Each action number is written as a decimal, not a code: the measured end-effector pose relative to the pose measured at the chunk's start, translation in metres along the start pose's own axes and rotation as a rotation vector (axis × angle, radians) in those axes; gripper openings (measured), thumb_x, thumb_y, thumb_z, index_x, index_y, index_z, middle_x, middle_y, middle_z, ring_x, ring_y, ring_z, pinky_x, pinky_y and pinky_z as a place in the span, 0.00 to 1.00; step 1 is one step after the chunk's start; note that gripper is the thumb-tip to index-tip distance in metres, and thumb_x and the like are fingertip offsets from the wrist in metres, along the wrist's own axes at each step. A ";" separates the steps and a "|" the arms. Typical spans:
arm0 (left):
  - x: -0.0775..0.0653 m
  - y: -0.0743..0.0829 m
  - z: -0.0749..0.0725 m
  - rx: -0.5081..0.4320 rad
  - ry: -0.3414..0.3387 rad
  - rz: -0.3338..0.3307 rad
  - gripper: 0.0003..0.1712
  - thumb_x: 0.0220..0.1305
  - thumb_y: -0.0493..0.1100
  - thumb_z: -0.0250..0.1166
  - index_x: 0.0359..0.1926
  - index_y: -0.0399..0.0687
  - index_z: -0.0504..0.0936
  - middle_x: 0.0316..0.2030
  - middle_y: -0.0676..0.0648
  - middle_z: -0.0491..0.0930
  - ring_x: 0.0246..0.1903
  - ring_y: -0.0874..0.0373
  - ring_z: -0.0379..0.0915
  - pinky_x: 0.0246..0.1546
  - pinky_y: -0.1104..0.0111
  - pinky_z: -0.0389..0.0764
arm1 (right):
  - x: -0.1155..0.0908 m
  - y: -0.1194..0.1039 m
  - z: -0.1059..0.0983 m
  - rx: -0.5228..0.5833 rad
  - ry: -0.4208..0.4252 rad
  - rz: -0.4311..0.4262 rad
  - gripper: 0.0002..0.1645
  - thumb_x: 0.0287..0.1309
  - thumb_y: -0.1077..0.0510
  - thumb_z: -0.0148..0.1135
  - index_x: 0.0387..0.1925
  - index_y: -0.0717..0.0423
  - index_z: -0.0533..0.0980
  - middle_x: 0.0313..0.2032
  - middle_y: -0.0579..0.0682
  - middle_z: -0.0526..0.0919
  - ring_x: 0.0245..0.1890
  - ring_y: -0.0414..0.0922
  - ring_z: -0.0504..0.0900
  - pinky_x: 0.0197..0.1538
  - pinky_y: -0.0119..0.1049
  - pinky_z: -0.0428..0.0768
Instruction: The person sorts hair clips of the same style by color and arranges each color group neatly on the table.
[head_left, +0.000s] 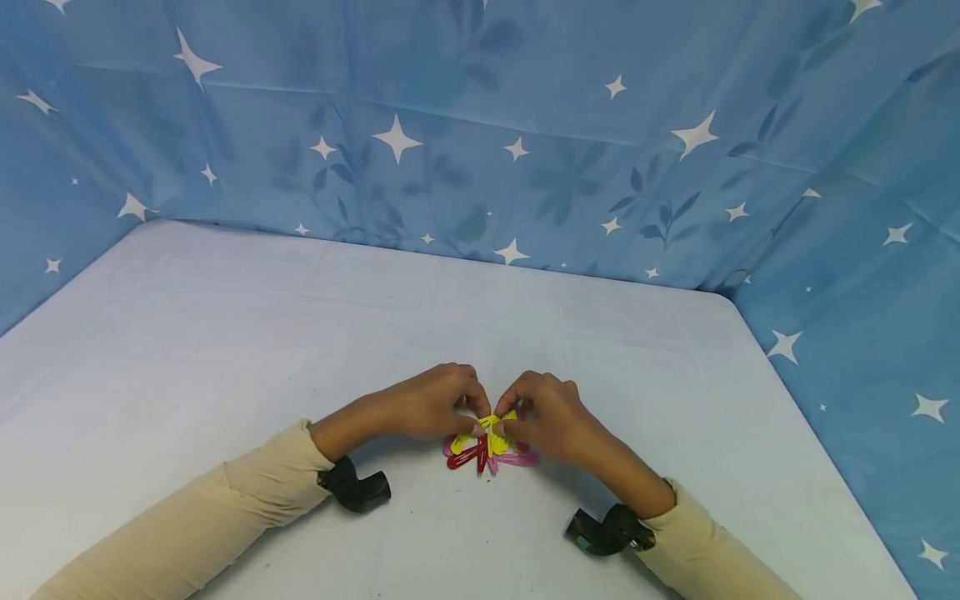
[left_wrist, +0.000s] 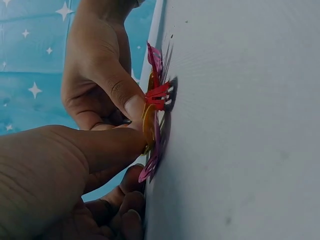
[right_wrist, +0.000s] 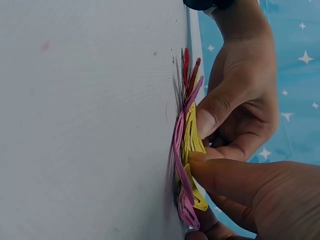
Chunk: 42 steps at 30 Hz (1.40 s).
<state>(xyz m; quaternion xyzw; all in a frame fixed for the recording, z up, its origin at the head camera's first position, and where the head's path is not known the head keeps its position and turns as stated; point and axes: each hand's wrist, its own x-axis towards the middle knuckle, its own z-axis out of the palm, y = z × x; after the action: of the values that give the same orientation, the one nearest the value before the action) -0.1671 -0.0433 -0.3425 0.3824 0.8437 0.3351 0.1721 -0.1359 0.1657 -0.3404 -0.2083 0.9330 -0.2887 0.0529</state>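
Note:
Snap hair clips lie fanned out in a flower-like ring on the white table, with yellow clips (head_left: 500, 443) on top. Around and under these spread red clips (head_left: 462, 457) and pink clips (head_left: 517, 459). My left hand (head_left: 431, 404) pinches a yellow clip near the middle of the ring between thumb and forefinger. From the other side, my right hand (head_left: 558, 417) pinches yellow clips (right_wrist: 192, 131) the same way, its thumb tip close to the left one. In the left wrist view, a red clip (left_wrist: 159, 96) stands out toward the camera. The fingers hide part of the ring.
A white cloth covers the table (head_left: 300, 333). Behind it and at the sides hangs a blue curtain (head_left: 450, 183) with white stars. Each wrist wears a black camera, such as the left camera (head_left: 356, 487), close above the tabletop.

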 end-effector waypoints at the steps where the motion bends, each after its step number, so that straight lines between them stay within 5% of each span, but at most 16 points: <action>1: 0.000 0.000 0.000 -0.003 0.003 0.008 0.07 0.58 0.39 0.72 0.38 0.48 0.86 0.33 0.57 0.75 0.39 0.61 0.70 0.41 0.68 0.75 | 0.000 0.000 0.000 0.002 -0.003 -0.001 0.09 0.47 0.60 0.77 0.27 0.45 0.82 0.32 0.37 0.78 0.35 0.39 0.74 0.43 0.49 0.68; 13: -0.001 -0.005 -0.003 -0.129 0.025 0.014 0.03 0.63 0.35 0.66 0.36 0.47 0.85 0.28 0.57 0.80 0.31 0.61 0.74 0.35 0.68 0.78 | -0.003 0.005 -0.006 0.182 -0.072 -0.024 0.07 0.54 0.66 0.69 0.30 0.50 0.82 0.31 0.39 0.82 0.37 0.42 0.77 0.39 0.36 0.79; 22: -0.001 -0.007 -0.007 -0.143 0.099 0.016 0.04 0.62 0.33 0.66 0.35 0.44 0.86 0.28 0.55 0.81 0.31 0.60 0.74 0.36 0.68 0.78 | -0.002 0.008 -0.010 0.333 -0.010 -0.024 0.01 0.57 0.63 0.69 0.31 0.57 0.84 0.35 0.45 0.87 0.36 0.41 0.85 0.38 0.34 0.82; 30: -0.001 -0.008 -0.008 -0.154 0.138 -0.004 0.06 0.62 0.32 0.65 0.36 0.44 0.87 0.28 0.55 0.81 0.31 0.58 0.72 0.34 0.68 0.76 | -0.001 0.007 -0.009 0.319 0.068 0.064 0.03 0.57 0.64 0.69 0.34 0.56 0.85 0.31 0.44 0.86 0.31 0.42 0.82 0.36 0.33 0.82; 42: 0.002 -0.011 -0.006 -0.238 0.304 -0.061 0.11 0.61 0.33 0.67 0.46 0.40 0.85 0.32 0.52 0.82 0.30 0.60 0.77 0.35 0.67 0.79 | 0.002 0.011 -0.011 0.270 0.106 0.025 0.17 0.58 0.71 0.64 0.48 0.58 0.84 0.41 0.49 0.84 0.32 0.44 0.78 0.33 0.31 0.79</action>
<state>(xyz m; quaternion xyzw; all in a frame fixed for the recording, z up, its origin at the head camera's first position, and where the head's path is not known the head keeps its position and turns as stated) -0.1778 -0.0494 -0.3454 0.2788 0.8256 0.4808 0.0968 -0.1438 0.1788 -0.3376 -0.1719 0.8897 -0.4215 0.0347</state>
